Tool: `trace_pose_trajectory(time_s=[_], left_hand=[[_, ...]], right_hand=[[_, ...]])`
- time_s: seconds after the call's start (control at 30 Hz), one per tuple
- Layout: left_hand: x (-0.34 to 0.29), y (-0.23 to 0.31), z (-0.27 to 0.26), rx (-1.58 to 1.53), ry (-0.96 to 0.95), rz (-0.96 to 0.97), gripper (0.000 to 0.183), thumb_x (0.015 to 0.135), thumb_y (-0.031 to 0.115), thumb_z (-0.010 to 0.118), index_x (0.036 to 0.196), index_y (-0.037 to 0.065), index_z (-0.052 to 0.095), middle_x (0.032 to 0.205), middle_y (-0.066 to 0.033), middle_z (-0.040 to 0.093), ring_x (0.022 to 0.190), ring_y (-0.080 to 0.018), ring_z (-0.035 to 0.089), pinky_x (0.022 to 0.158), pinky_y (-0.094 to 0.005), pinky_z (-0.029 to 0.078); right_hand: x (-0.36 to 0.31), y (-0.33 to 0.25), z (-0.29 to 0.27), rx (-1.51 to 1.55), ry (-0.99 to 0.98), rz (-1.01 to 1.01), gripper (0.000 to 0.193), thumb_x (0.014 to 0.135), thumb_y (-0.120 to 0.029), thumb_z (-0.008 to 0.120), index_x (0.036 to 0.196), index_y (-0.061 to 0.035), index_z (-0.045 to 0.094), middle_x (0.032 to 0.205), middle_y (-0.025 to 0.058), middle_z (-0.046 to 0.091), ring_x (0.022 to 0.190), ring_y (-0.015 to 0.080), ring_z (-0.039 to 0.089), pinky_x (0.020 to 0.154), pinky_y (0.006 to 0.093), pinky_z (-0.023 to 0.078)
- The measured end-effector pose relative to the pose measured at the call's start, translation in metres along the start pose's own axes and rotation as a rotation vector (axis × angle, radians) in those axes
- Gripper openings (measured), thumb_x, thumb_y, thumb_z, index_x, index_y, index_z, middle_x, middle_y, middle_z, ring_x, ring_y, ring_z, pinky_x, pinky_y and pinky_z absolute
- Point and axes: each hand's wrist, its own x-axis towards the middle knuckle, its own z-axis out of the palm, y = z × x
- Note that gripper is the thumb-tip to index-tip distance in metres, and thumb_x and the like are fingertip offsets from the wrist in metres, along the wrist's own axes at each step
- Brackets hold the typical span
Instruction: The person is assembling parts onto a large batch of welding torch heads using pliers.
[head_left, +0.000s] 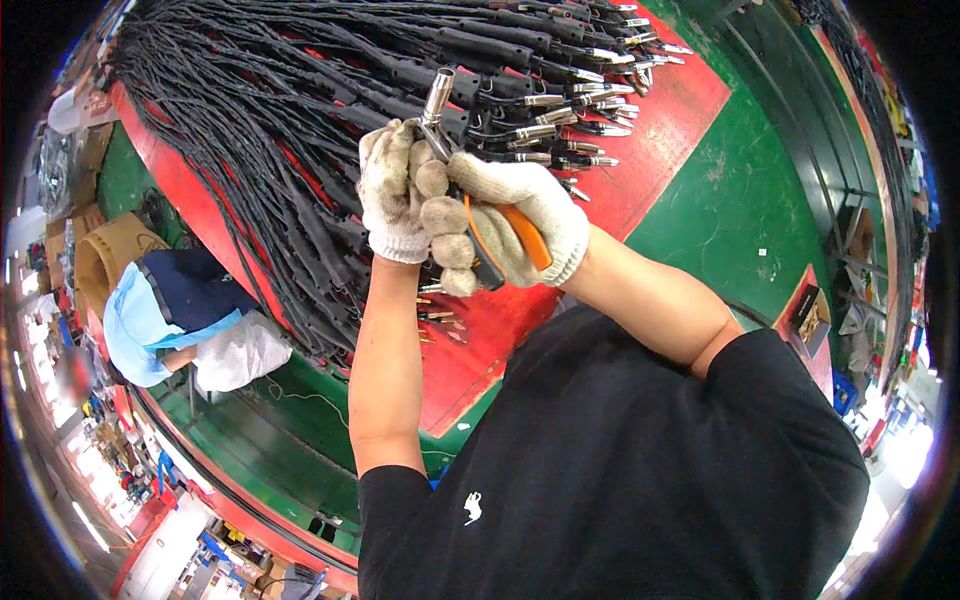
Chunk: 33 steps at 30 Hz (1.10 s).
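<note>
My right hand (515,215), in a worn white knit glove, is closed around pliers with orange-and-black handles (530,237). The pliers' jaws point up toward my left hand and are partly covered by fingers. Gloved as well, my left hand (392,190) is closed beside it, the two hands touching. From between them a shiny metal nozzle (438,95) sticks up, its open end on top; it looks like the end of a welding torch. Its lower part is hidden in my left hand. Beyond my hands lie many similar black torches with metal ends (540,130).
Long black cables (230,130) fan out to the left over a red table (660,150). The floor (710,215) is green. At left a person in blue (180,300) bends beside a white bag (240,355) and a cardboard box (110,255). Metal racks line the right.
</note>
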Motion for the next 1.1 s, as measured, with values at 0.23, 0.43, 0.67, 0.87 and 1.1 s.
trace_pose_trajectory(time_s=[0.23, 0.43, 0.67, 0.87, 1.1], left_hand=[[0.002, 0.013, 0.000, 0.189, 0.033, 0.220, 0.039, 0.084, 0.018, 0.070, 0.118, -0.001, 0.065, 0.109, -0.0144, 0.069, 0.105, -0.0389, 0.061, 0.091, -0.0472, 0.052], [0.002, 0.010, 0.000, 0.082, -0.011, 0.233, 0.047, 0.095, 0.026, 0.059, 0.134, 0.000, 0.058, 0.120, -0.0163, 0.063, 0.110, -0.0341, 0.059, 0.095, -0.0430, 0.050], [-0.007, 0.000, 0.004, -0.011, -0.039, -0.070, 0.044, 0.087, 0.023, 0.065, 0.123, -0.002, 0.061, 0.110, -0.0153, 0.067, 0.109, -0.0371, 0.060, 0.090, -0.0434, 0.053], [-0.001, 0.002, 0.003, 0.120, -0.031, 0.022, 0.024, 0.106, 0.025, 0.051, 0.122, 0.008, 0.056, 0.117, -0.0112, 0.069, 0.095, -0.0134, 0.066, 0.085, -0.0269, 0.051], [0.008, 0.006, 0.002, 0.119, 0.000, 0.244, 0.038, 0.085, 0.012, 0.065, 0.120, -0.001, 0.066, 0.109, -0.0165, 0.070, 0.106, -0.0408, 0.061, 0.095, -0.0491, 0.050]], right_hand=[[-0.015, -0.011, 0.020, -0.124, 0.237, 0.019, 0.035, 0.105, -0.040, 0.048, 0.117, -0.0073, 0.057, 0.089, 0.0055, 0.058, 0.074, 0.0261, 0.063, 0.061, 0.0495, 0.055], [-0.007, -0.004, 0.003, -0.505, 0.335, -0.071, 0.025, 0.101, -0.025, 0.061, 0.113, -0.0041, 0.057, 0.094, 0.0109, 0.066, 0.073, 0.0278, 0.071, 0.068, 0.0474, 0.061], [-0.002, -0.004, -0.024, -0.700, 0.308, -0.123, 0.027, 0.095, -0.020, 0.071, 0.115, -0.0045, 0.064, 0.101, 0.0029, 0.069, 0.087, 0.0124, 0.068, 0.080, 0.0315, 0.058], [0.003, -0.011, -0.031, -0.883, 0.328, -0.138, 0.027, 0.093, -0.022, 0.072, 0.112, -0.0037, 0.065, 0.100, 0.0019, 0.068, 0.091, 0.0114, 0.065, 0.083, 0.0310, 0.055], [-0.007, -0.010, 0.002, -0.085, 0.075, 0.002, 0.025, 0.102, -0.024, 0.059, 0.120, -0.0074, 0.064, 0.109, 0.0096, 0.071, 0.098, 0.0257, 0.071, 0.087, 0.0479, 0.059]])
